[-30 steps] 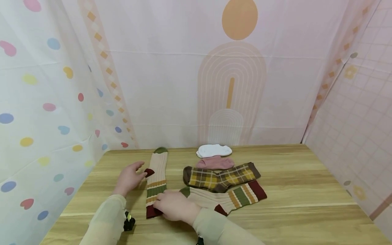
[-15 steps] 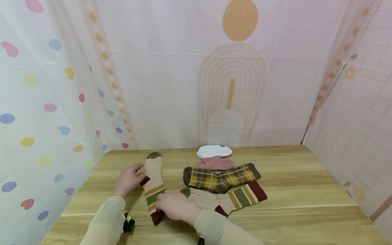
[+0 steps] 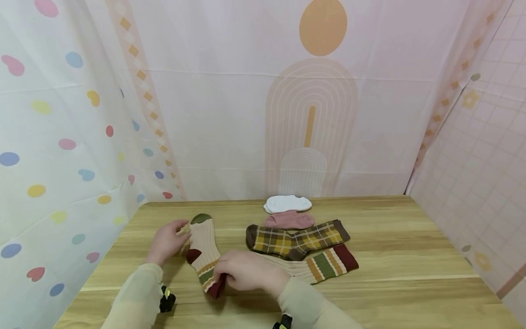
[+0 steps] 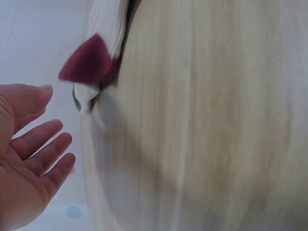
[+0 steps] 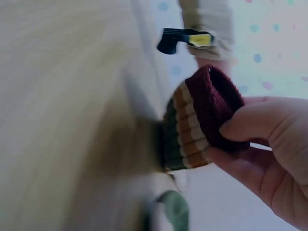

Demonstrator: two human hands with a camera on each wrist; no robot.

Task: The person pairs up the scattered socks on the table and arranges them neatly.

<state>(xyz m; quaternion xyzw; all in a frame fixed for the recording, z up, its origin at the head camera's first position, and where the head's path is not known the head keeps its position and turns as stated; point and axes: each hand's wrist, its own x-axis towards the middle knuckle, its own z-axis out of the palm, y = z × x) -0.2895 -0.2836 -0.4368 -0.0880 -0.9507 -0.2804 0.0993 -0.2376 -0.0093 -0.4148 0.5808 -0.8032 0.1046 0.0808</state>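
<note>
A ribbed cream sock (image 3: 204, 242) with green toe, dark red heel and striped cuff lies on the left of the table, its cuff end raised. My right hand (image 3: 248, 270) pinches the dark red cuff (image 5: 202, 103) between thumb and fingers; the right wrist view shows the cuff's mouth gaping. My left hand (image 3: 167, 240) is just left of the sock, fingers spread and holding nothing; in the left wrist view a gap separates it from the dark red heel (image 4: 89, 62). A matching striped sock (image 3: 324, 265) lies to the right, its toe end hidden behind my right hand.
Behind the striped sock lie a brown and yellow plaid sock (image 3: 297, 238), a pink sock (image 3: 289, 220) and white socks (image 3: 289, 204), in a row toward the back edge of the wooden table (image 3: 402, 256). Patterned curtains (image 3: 222, 114) stand behind and at both sides.
The left sock has turned and slid toward the front, its toe swinging left. My right hand has lifted its cuff and shifted slightly right; my left hand has drawn a little away leftward.
</note>
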